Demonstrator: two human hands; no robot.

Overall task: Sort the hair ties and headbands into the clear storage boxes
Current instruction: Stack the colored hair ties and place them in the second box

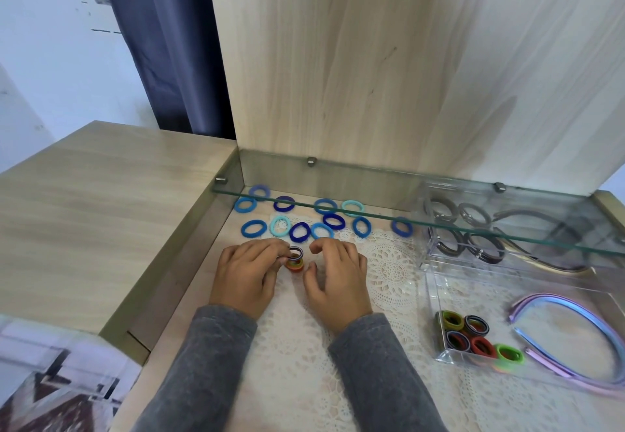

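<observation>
The recessed tabletop [202,282] carries a lace mat [294,357], with a glass shelf [338,210] running across its far side. At the right stand two clear storage boxes. The far box [426,252], partly under the shelf, holds dark hair ties and dark headbands [541,220]. The near box [436,299] has a cluster of mixed-colour ties [461,333] in its near left corner. Pastel headbands [561,304] lie to the right of them; whether they are inside that box cannot be told.

The headbands look like stiff, springy arcs, likely best taken near the crown of the curve so the ends do not snag a box wall.

Blue hair ties [299,231] are scattered loose on the far left of the mat. They appear soft, light and fuzzy, so they should pinch easily anywhere on the ring and will not slip or break.

Just nearer than them, between the hands, sits a small stack of ties [295,265]. The left hand [247,272] pinches the striped tie [295,253] on top between thumb and fingertips. The right hand [338,279] hovers just right of the stack, fingers curved and apart, holding nothing. Such a stack would probably topple if pushed from one side; gripping it from both sides should keep it together.
</observation>
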